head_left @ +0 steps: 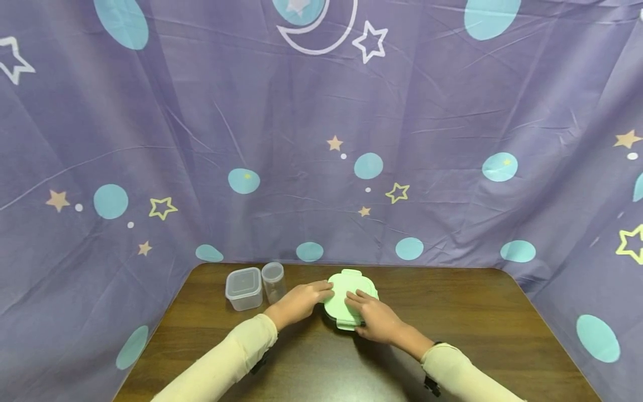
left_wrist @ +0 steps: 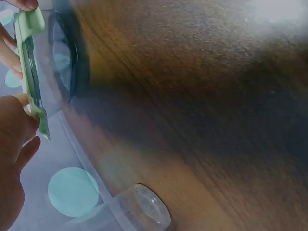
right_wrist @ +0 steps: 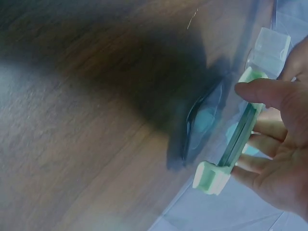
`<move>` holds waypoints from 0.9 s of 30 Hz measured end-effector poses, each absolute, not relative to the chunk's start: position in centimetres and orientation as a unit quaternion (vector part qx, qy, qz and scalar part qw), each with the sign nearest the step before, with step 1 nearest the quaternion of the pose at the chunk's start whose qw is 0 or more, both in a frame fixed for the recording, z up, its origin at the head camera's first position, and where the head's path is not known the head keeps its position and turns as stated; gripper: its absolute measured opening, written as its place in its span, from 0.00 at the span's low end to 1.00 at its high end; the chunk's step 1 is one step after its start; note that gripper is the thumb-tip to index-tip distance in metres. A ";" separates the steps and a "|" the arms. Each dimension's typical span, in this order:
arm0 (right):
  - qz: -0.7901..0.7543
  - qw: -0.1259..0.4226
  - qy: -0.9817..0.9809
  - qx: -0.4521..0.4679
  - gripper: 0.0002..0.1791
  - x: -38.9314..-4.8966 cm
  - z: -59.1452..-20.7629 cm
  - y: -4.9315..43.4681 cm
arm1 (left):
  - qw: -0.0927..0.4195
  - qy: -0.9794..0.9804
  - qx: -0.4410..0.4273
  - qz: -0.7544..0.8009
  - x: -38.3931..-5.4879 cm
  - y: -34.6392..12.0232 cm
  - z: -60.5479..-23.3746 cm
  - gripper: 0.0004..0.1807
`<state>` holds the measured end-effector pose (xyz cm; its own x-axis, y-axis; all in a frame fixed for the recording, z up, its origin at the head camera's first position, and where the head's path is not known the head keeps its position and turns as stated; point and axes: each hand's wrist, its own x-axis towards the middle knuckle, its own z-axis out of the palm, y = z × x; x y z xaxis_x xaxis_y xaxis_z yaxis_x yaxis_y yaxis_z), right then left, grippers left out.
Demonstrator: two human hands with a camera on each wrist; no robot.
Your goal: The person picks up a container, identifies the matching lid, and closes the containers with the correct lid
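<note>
A clear food container (right_wrist: 204, 120) with a dark-looking base stands on the table under a light green lid (head_left: 337, 291) with flap clips; the clips (right_wrist: 211, 178) flare outward. My left hand (head_left: 300, 301) is at the lid's left side, its fingers bent at the clip there. From the right, my right hand (head_left: 378, 318) lays its fingers over the lid's top. Its thumb (right_wrist: 262, 91) hooks against the front clip, so the lid's edge sits between thumb and fingers. The lid hides most of the container in the head view.
A square clear plastic box (head_left: 244, 289) with a lid stands at the table's back left. Right beside it is a clear round jar (head_left: 273, 282), close to my left wrist. A purple patterned curtain (head_left: 311, 223) hangs behind the brown wooden table (head_left: 452, 312).
</note>
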<state>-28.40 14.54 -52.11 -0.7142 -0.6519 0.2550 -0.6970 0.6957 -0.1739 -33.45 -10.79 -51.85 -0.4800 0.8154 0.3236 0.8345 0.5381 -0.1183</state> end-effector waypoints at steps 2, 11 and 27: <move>0.133 0.077 -0.914 0.376 0.39 -28.5 -52.1 14.9 | 0.172 -0.855 -0.489 -0.028 -33.4 -10.9 -52.0 0.26; 0.129 0.060 -0.910 0.389 0.40 -28.8 -52.2 16.2 | 0.187 -0.822 -0.534 0.068 -33.0 -10.9 -51.9 0.29; 0.141 0.100 -0.891 0.420 0.38 -29.8 -52.9 17.5 | 0.214 -0.792 -0.567 0.076 -32.8 -10.3 -52.6 0.33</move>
<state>-29.79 17.48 -52.92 -0.6280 -0.7197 0.2960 -0.7759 0.6085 -0.1667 -32.79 -10.26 -52.58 -0.2654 0.9307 0.2519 0.8652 0.3452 -0.3637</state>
